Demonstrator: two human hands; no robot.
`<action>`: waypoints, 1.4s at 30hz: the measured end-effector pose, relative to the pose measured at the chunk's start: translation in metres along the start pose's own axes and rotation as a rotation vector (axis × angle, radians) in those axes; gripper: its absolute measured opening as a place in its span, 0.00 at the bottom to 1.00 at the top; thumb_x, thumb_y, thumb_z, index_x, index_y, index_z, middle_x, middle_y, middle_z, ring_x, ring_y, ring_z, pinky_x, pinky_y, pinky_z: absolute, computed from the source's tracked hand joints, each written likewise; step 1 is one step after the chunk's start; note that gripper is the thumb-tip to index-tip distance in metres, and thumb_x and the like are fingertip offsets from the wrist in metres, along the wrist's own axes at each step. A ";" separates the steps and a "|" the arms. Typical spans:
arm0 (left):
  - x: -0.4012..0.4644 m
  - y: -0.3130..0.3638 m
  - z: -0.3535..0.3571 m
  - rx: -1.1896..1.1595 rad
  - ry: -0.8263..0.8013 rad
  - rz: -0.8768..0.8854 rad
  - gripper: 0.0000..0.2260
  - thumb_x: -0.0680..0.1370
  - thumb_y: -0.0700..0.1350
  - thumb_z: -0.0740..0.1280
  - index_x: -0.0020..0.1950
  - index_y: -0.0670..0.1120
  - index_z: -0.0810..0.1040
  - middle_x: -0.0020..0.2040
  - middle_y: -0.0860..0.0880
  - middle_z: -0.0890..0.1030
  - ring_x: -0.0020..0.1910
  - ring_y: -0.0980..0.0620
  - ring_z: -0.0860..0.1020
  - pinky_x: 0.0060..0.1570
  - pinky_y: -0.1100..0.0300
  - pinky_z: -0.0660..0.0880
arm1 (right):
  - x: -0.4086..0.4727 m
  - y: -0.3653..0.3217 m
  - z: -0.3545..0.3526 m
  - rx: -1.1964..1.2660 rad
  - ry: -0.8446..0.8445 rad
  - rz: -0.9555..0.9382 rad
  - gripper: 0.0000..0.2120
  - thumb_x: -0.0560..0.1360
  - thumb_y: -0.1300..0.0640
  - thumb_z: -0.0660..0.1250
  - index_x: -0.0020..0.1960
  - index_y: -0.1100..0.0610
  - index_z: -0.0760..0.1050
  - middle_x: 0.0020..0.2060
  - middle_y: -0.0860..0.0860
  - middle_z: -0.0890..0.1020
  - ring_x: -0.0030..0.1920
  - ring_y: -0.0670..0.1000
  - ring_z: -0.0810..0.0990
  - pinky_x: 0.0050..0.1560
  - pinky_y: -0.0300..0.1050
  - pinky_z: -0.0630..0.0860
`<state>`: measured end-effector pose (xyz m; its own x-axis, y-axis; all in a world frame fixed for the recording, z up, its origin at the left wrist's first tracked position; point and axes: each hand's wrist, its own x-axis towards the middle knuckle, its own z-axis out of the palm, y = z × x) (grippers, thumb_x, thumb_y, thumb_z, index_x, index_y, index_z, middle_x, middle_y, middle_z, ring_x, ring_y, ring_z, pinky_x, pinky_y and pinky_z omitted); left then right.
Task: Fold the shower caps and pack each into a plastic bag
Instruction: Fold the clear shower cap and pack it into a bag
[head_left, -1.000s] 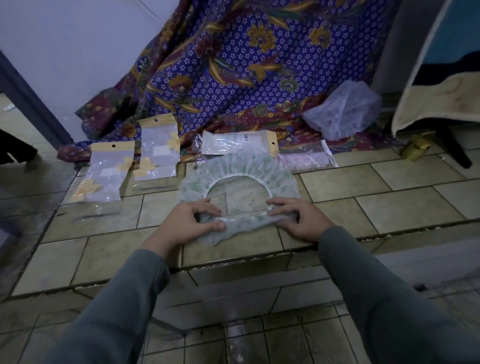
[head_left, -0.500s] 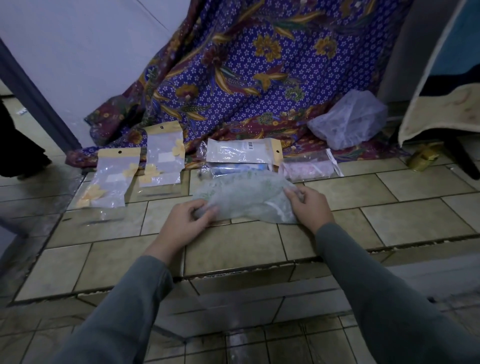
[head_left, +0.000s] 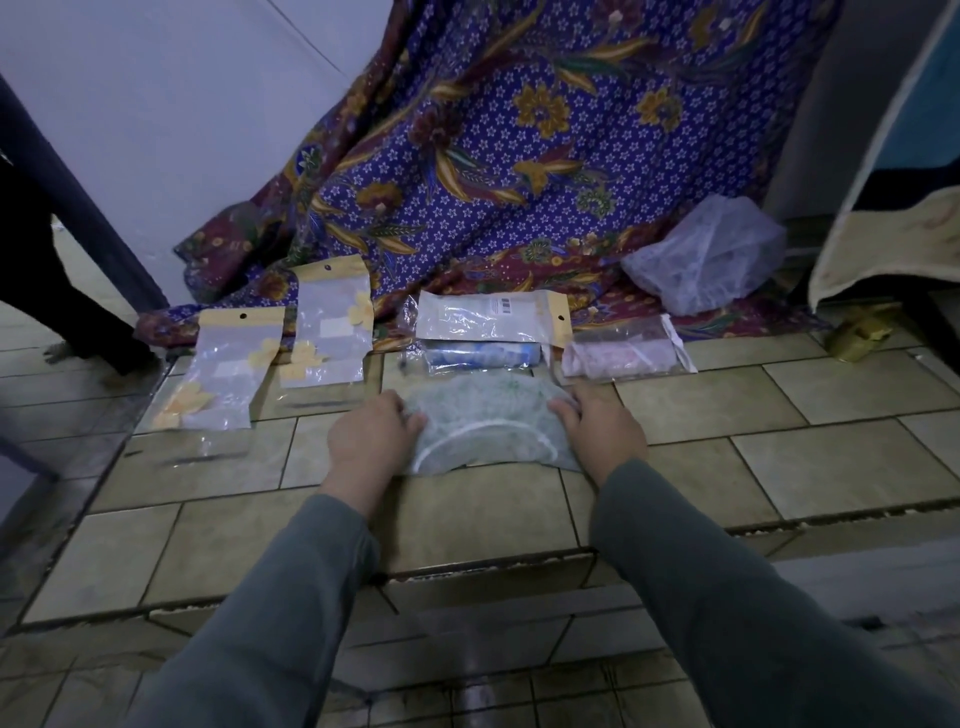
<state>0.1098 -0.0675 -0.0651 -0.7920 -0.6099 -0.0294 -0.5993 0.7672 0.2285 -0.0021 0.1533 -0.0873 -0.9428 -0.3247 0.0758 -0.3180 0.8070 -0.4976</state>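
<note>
A translucent shower cap with green print lies folded in half on the tiled ledge, its white elastic band showing as an arc. My left hand holds its left end and my right hand holds its right end, fingers curled on the plastic. Beyond it lie two flat plastic bags with yellow headers, a packed bag with a blue cap under another yellow-header bag, and a packed bag with a pink cap.
A purple floral cloth hangs behind the bags. A crumpled clear bag sits on it at the right. A small gold object lies at far right. The tiled ledge drops to a lower floor near me. A person's dark leg stands at left.
The cap lay open as a ring a second ago. Both hands folded its near half over the far half, and now they press the doubled cap down at its ends.
</note>
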 end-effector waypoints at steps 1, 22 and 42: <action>-0.003 0.007 -0.002 0.086 0.084 0.009 0.15 0.77 0.55 0.62 0.60 0.49 0.72 0.57 0.44 0.77 0.55 0.42 0.75 0.47 0.54 0.69 | 0.001 0.000 0.000 -0.031 -0.007 0.007 0.18 0.80 0.44 0.56 0.65 0.51 0.70 0.55 0.56 0.81 0.54 0.59 0.78 0.46 0.47 0.69; 0.002 0.016 0.045 0.075 -0.064 0.381 0.38 0.66 0.72 0.37 0.76 0.63 0.49 0.78 0.54 0.52 0.76 0.49 0.52 0.69 0.44 0.54 | -0.003 -0.044 0.025 -0.360 -0.038 -0.622 0.26 0.76 0.42 0.48 0.66 0.50 0.73 0.66 0.51 0.74 0.69 0.56 0.69 0.66 0.70 0.58; -0.017 -0.009 0.039 0.054 -0.076 0.299 0.31 0.73 0.71 0.40 0.76 0.64 0.49 0.78 0.53 0.49 0.76 0.47 0.48 0.70 0.49 0.50 | 0.004 -0.007 0.027 -0.215 -0.287 -0.288 0.24 0.83 0.49 0.44 0.78 0.52 0.47 0.77 0.46 0.48 0.76 0.48 0.46 0.74 0.48 0.43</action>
<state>0.1244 -0.0561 -0.1047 -0.9394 -0.3403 -0.0420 -0.3420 0.9211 0.1860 -0.0013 0.1326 -0.1065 -0.7564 -0.6500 -0.0724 -0.6054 0.7378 -0.2985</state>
